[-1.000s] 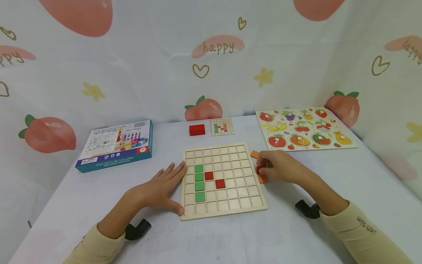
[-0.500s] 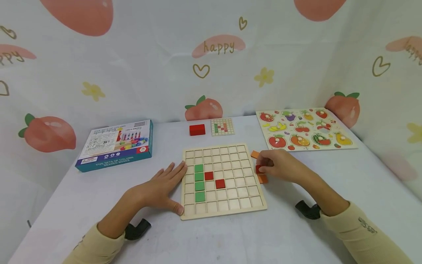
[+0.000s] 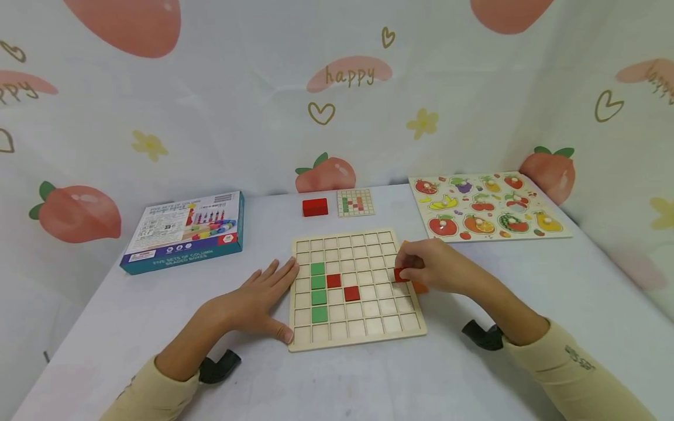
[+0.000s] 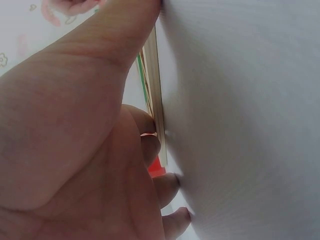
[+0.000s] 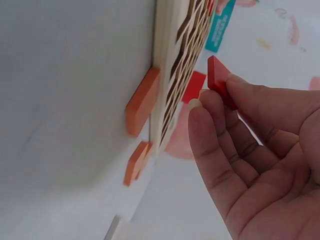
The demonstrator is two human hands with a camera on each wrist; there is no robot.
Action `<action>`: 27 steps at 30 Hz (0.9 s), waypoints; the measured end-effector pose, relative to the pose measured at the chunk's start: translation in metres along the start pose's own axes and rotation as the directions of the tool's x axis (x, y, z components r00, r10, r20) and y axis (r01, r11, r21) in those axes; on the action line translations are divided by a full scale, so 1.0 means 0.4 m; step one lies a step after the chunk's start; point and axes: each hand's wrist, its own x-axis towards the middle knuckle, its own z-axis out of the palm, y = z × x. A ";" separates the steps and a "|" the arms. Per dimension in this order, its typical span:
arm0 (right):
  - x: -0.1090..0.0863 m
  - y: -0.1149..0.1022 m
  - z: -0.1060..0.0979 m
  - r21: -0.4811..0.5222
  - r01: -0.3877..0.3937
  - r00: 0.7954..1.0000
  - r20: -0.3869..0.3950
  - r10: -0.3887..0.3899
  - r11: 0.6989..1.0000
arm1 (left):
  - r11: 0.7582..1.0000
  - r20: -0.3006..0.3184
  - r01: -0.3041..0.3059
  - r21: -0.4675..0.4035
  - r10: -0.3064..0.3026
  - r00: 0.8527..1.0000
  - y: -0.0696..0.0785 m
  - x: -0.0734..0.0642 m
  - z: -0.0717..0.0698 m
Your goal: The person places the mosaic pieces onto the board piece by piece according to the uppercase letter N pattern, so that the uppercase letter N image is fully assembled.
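A wooden grid board (image 3: 368,307) lies on the table with a column of green square tiles (image 3: 319,297) and two red tiles (image 3: 351,293) in its cells. My left hand (image 3: 255,304) lies flat at the board's left edge, fingers spread, fingertips and thumb touching it. Between thumb and fingers my right hand (image 3: 437,266) pinches a red square tile (image 5: 218,80), held above the board's right edge. Orange tiles (image 5: 142,105) lie on the table along that edge, partly hidden by the right hand in the head view.
Behind the board are a red block (image 3: 315,207) and a small pattern card (image 3: 355,203). A boxed bead set (image 3: 184,231) stands at the back left. A fruit puzzle board (image 3: 489,207) lies at the back right.
My right hand has lifted the red tile from beside the board and moved left with it over the board's right edge. The left hand has stayed still.
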 end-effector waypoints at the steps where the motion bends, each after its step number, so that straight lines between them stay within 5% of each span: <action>1: 0.001 -0.004 0.002 0.001 0.000 1.000 0.004 0.000 1.000 | 1.000 0.003 0.004 0.006 -0.004 1.000 0.000 0.001 0.000; 12: 0.024 -0.040 0.042 -0.030 0.116 0.992 0.058 -0.114 0.993 | 1.000 0.003 0.008 0.000 -0.008 1.000 0.000 0.003 -0.003; 27: 0.039 -0.098 0.102 -0.049 0.104 0.978 0.187 -0.093 0.993 | 1.000 0.006 0.006 -0.012 -0.006 1.000 0.003 0.000 -0.003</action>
